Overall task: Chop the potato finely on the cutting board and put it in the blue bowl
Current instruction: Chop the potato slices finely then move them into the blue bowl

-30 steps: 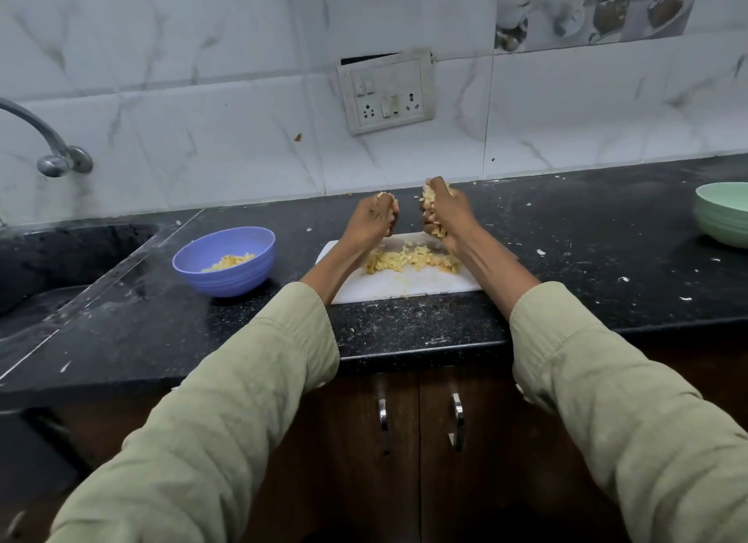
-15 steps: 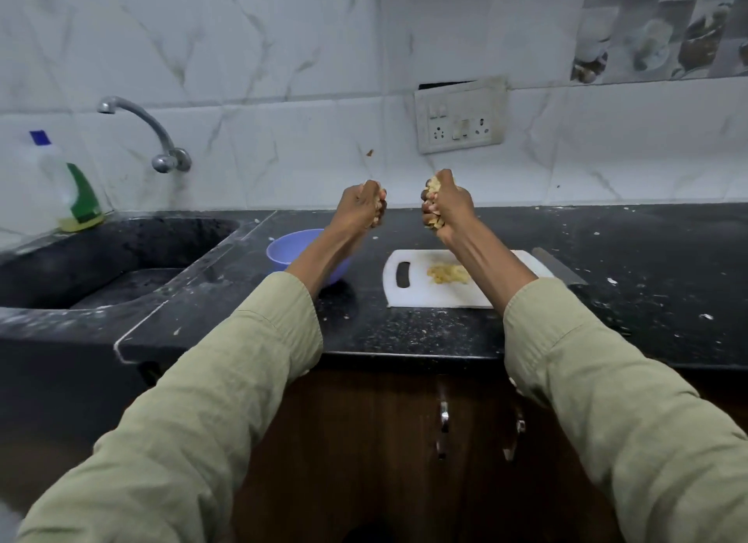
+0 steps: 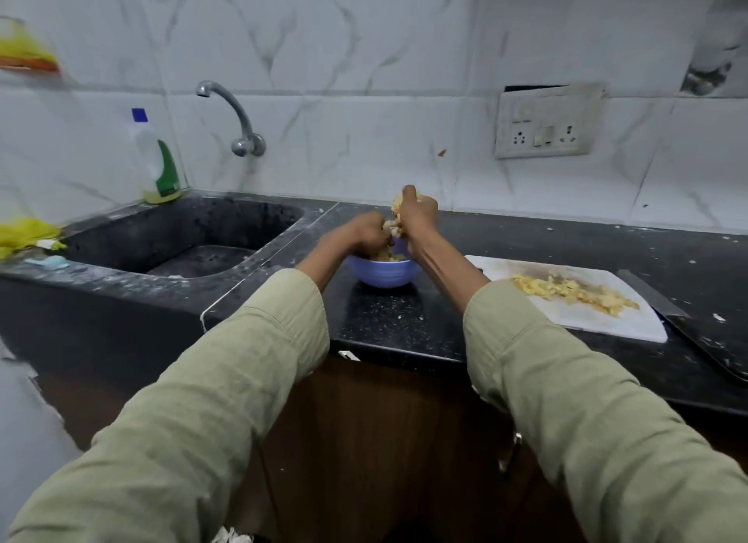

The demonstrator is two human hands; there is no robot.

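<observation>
The blue bowl [image 3: 382,274] stands on the black counter, just right of the sink. Both hands are over it. My left hand [image 3: 366,232] is low at the bowl's rim with chopped potato at its fingertips. My right hand [image 3: 417,214] is a little higher, its fingers curled round a clump of chopped potato [image 3: 398,202]. Some potato lies inside the bowl. To the right, the white cutting board [image 3: 631,324] holds a loose line of chopped potato [image 3: 572,291].
A knife [image 3: 651,299] lies on the counter at the board's right edge. The black sink [image 3: 190,243] with its tap [image 3: 239,117] is to the left, a dish-soap bottle [image 3: 160,161] behind it. A wall socket panel [image 3: 546,125] sits above the counter.
Both hands carried chopped potato leftward from the cutting board and came down over the blue bowl. The camera view swung left with them.
</observation>
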